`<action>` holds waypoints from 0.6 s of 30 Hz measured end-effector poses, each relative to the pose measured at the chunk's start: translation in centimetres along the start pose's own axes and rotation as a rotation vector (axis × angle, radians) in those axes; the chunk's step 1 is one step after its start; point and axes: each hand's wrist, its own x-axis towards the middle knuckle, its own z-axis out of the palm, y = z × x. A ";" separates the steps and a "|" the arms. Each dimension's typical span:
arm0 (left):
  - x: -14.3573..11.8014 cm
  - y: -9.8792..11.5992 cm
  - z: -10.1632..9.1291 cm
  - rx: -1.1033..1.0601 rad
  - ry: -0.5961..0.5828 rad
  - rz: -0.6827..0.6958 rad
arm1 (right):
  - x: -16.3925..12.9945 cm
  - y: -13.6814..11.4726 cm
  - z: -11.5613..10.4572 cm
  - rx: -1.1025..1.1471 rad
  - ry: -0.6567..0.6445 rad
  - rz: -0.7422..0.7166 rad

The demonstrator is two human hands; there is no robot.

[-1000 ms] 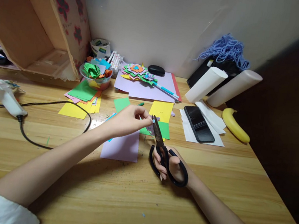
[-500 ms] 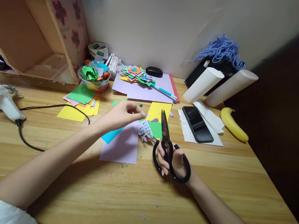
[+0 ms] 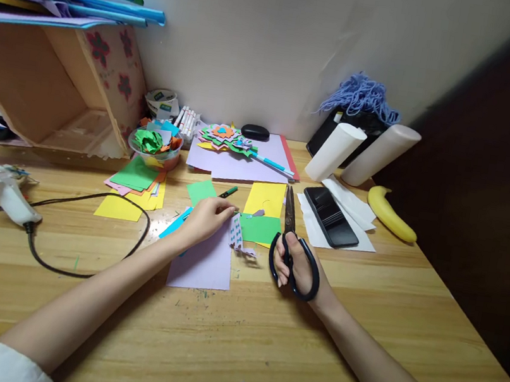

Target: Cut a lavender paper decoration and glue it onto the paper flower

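Observation:
My left hand (image 3: 208, 219) is low over a sheet of lilac paper (image 3: 205, 270), with thumb and fingers pinched together. At its fingertips is a cut piece of lilac paper (image 3: 236, 233) with blue marks and a jagged lower edge; the exact grip is partly hidden. My right hand (image 3: 294, 264) is wrapped round the black handles of a pair of scissors (image 3: 290, 215). The dark blades point away from me and look nearly together. Between the hands lie a green paper (image 3: 261, 229), a yellow paper (image 3: 266, 196) and a small grey-purple scrap (image 3: 258, 213).
A glue gun (image 3: 0, 191) with a looping cable lies left, near stacked coloured paper (image 3: 133, 173). Behind are a bowl of scraps (image 3: 153, 150), a paper flower (image 3: 225, 135) and markers (image 3: 187, 120). A phone (image 3: 330, 216), white rolls (image 3: 335, 152) and a banana (image 3: 390, 214) sit right.
My left hand has lowered toward the table and moved left, and the marked lilac piece has turned at its fingertips. The scissors' blades have come closer together and now point straighter ahead.

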 end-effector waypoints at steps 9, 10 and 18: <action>0.6 -0.1 -1.8 -0.160 -0.315 0.009 | 0.4 0.0 -0.1 0.101 0.012 -0.007; 0.6 -0.1 -1.9 -0.146 -0.358 0.021 | 0.5 0.0 -0.2 0.107 0.010 -0.004; 0.3 0.2 -1.3 -0.231 -0.294 -0.044 | 0.7 -0.1 -0.5 0.112 -0.030 -0.086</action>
